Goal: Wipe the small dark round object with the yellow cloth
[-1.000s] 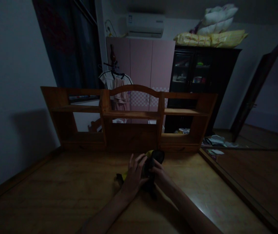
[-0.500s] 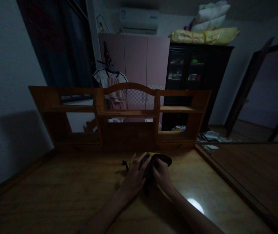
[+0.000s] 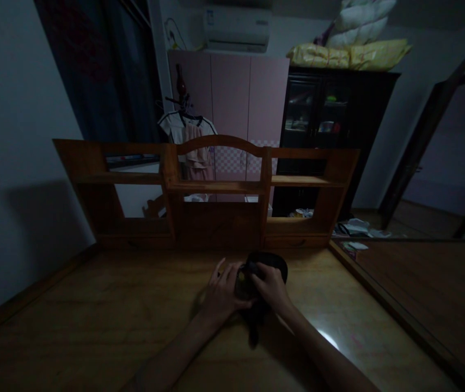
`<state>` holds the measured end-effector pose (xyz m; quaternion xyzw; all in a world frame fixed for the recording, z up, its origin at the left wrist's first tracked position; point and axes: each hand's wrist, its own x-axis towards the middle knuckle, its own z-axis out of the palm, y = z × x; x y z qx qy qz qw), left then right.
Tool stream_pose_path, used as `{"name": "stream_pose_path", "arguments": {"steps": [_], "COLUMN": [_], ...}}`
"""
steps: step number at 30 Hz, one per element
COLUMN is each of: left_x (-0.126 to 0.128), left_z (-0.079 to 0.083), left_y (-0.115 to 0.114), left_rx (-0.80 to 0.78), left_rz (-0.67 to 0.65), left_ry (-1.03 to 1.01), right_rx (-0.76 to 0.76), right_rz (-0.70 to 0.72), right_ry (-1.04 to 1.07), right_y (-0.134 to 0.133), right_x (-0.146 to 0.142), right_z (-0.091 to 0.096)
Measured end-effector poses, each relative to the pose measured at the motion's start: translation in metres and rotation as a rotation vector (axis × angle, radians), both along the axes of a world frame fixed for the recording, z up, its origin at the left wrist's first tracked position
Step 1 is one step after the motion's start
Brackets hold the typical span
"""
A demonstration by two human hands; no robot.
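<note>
A dark, soft-looking item with a touch of yellow [image 3: 276,264] sits on the wooden desktop between my hands; in this dim light I cannot make out its kind. It has a rounded black part at the upper right and a dark strap-like end [image 3: 253,335] hanging toward me. My left hand [image 3: 223,288] is closed round its left side, thumb across the near side and one finger raised. On its upper middle, my right hand [image 3: 271,286] pinches the dark material with curled fingers. Both hands hide much of the item.
A wooden shelf unit [image 3: 220,188] stands along the desk's far edge. The wooden desktop [image 3: 126,305] has a raised rim [image 3: 379,302] on the right. Beyond are a pink wardrobe [image 3: 230,92], a black cabinet [image 3: 363,114] and hanging clothes [image 3: 194,133].
The item has turned in my hands, so less yellow and more of its black part shows. My left hand has shifted to its left side. The view has moved slightly.
</note>
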<state>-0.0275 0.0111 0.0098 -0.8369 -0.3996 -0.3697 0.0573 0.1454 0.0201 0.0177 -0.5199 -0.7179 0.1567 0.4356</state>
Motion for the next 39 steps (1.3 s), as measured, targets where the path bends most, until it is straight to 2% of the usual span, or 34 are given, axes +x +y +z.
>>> {"name": "stream_pose_path", "arguments": {"steps": [8,11,13,15,19,23,29,39], "left_x": [0.003,0.004,0.003,0.003,0.002,0.003,0.003,0.004], "left_z": [-0.002,-0.002,-0.002,-0.001,0.003,0.004,0.001,0.0], "left_y": [0.0,0.001,0.001,0.0,-0.002,-0.003,0.0,0.001], "left_rx": [0.047,0.064,0.069,0.059,0.04,0.044,0.032,0.064], "left_rz": [0.082,0.084,0.091,0.096,0.04,0.027,-0.001,-0.009], "left_ry": [-0.045,-0.034,-0.028,-0.018,0.018,0.017,0.022,-0.006], "right_rx": [-0.115,-0.245,-0.275,-0.215,-0.054,0.001,0.067,0.032], "right_rz": [0.084,0.206,0.257,0.237,0.22,0.237,0.128,-0.131], "right_ry": [0.19,0.278,0.32,0.309,0.153,0.049,-0.02,-0.211], "right_y": [0.013,0.018,0.019,0.016,0.007,0.003,0.0,0.004], "right_x": [-0.001,0.001,0.002,0.002,0.002,0.001,-0.003,0.001], "right_z": [-0.016,-0.02,-0.022,-0.022,-0.017,-0.011,-0.008,-0.006]}}
